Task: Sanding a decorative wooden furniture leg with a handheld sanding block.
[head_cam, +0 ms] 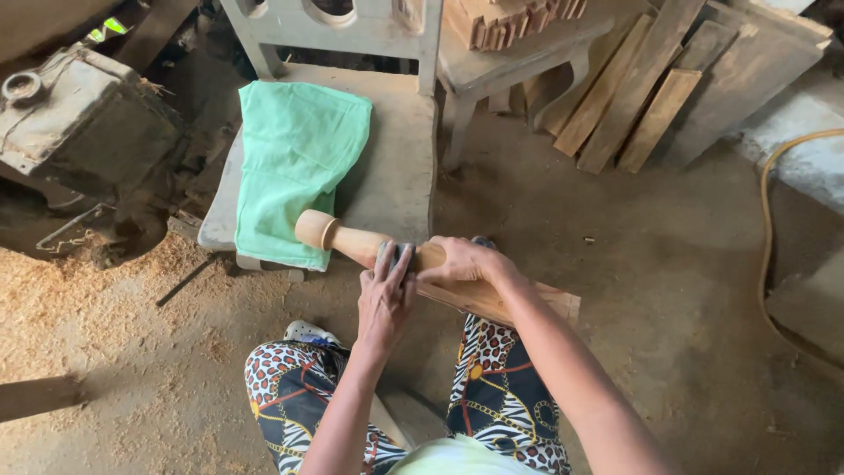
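A turned wooden leg [338, 239] with a round knob end lies across my lap, its knob pointing at a green cloth [290, 167]. My right hand [466, 261] grips the leg's middle from above. My left hand [385, 295] presses a grey piece of sandpaper [393, 256] flat against the leg just beside the right hand. The square end of the leg [554, 305] sticks out past my right forearm.
The cloth lies on a pale wooden chair [396, 158] in front of me. Wooden planks [633, 97] lean at the back right, beside a small table [519, 53]. A dusty machine [79, 123] stands at left over sawdust. A yellow hose [767, 220] curves at right.
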